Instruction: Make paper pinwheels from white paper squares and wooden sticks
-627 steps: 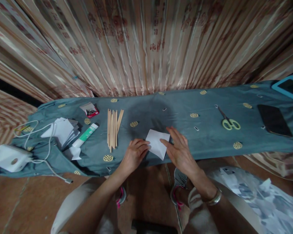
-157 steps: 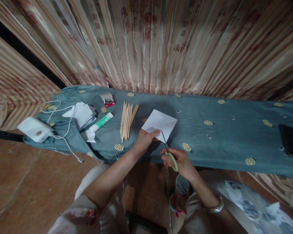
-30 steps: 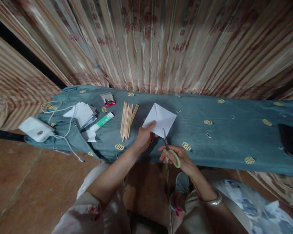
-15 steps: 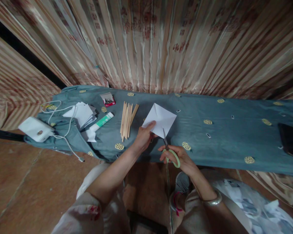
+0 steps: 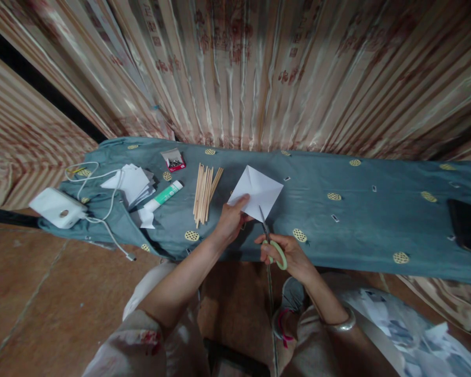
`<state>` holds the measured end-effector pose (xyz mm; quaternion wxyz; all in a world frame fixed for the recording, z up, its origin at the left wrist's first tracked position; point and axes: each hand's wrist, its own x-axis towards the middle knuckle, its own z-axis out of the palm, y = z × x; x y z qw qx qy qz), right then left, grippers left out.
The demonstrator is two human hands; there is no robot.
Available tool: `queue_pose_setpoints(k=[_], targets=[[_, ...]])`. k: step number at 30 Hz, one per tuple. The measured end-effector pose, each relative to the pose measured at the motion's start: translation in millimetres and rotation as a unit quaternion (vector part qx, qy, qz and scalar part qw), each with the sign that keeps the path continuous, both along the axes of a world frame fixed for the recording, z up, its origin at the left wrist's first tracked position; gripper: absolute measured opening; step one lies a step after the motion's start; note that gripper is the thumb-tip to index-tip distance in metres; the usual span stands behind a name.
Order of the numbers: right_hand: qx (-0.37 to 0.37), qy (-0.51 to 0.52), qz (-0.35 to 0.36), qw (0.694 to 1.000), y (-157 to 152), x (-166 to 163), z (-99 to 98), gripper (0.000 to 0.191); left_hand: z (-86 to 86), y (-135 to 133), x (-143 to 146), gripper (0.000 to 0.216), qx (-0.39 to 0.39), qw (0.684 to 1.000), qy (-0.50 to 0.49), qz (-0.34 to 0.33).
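A white paper square (image 5: 258, 189) is held over the near edge of the desk (image 5: 357, 220), a little left of its middle. It is turned corner-on like a diamond, and its fold lines show. The left hand (image 5: 230, 224) holds it at the left corner, the fingers grasping the sheet with the thumb on top. The right hand (image 5: 288, 256) sits just off the near edge, its fingers clenched through the pale green loops of a pair of scissors (image 5: 270, 238). The blades point away from the person and reach the paper's near corner. They look close together, though how far they are parted cannot be told. A blue-grey cloth (image 5: 322, 178) with yellow round motifs covers the desk. Just left of the paper is a bundle of wooden sticks (image 5: 205, 191), then a green-and-white glue stick (image 5: 164, 196) and a heap of loose white sheets (image 5: 130, 183). A small red box (image 5: 174, 161) lies near the far edge. At the left end a white device (image 5: 57, 208) rests with its cable (image 5: 109, 230) trailing over the near edge. A dark phone (image 5: 469, 226) lies at the right end.
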<state>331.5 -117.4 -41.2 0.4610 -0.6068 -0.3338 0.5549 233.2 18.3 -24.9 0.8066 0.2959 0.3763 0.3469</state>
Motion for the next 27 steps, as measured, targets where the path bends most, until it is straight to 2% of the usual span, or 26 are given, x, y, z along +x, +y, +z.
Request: queue_pose_setpoints(k=[7,27], targets=[[0.004,-0.009,-0.012,1.0,1.0,-1.6,-0.2,0.04,0.0,0.1,-0.5,0.023,0.003,1.0,0.01,-0.002],[0.013,-0.02,-0.022,0.999,2.7,-1.3,0.1,0.037,2.4,-5.4,0.3,0.017,0.003,1.0,0.016,-0.016]])
